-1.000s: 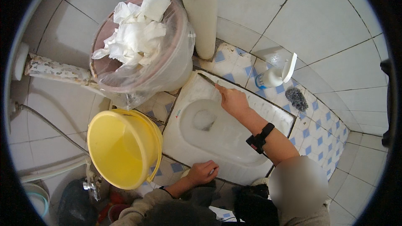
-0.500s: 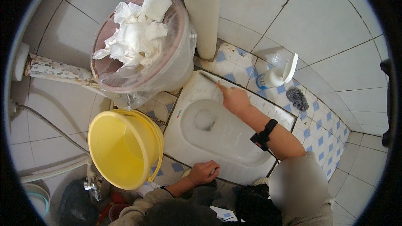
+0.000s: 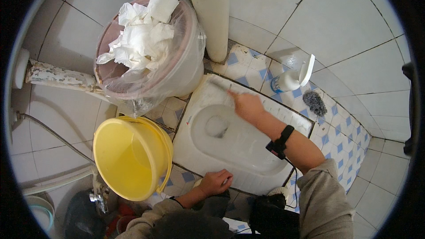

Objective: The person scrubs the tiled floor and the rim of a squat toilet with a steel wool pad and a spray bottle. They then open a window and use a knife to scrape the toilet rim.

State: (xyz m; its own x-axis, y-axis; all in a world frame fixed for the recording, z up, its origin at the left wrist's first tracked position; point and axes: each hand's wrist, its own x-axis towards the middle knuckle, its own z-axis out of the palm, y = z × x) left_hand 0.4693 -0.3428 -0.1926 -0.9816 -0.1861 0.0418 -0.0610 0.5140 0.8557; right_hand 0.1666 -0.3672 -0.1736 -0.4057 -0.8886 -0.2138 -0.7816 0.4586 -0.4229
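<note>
A white squat toilet [image 3: 188,152] is set in the patterned floor below me. Over its far left corner reaches my right hand [image 3: 249,106], smeared by motion, with fingers closed round a thin grey scraper-like tool [image 3: 218,84]. That tool's tip lies at the toilet's flat far edge; blur hides its exact kind. My left hand [image 3: 215,182] is curled loosely near the toilet's near edge, close to my knee, and nothing shows in it. A black band with a small device sits on my right wrist.
Left stands a yellow bucket [image 3: 99,148]; behind it, a lined bin [image 3: 188,68] heaped with crumpled tissue [image 3: 144,40]. A white pipe [image 3: 212,17] rises beside the bin. A white bottle [image 3: 287,81] and a grey scouring pad [image 3: 314,103] are by the right wall. A metal tap [image 3: 98,200] is lower left.
My right hand stays over the far left corner with the tool, shifting only slightly and blurring more. My right sleeve shows clearly now. The left hand has not moved noticeably.
</note>
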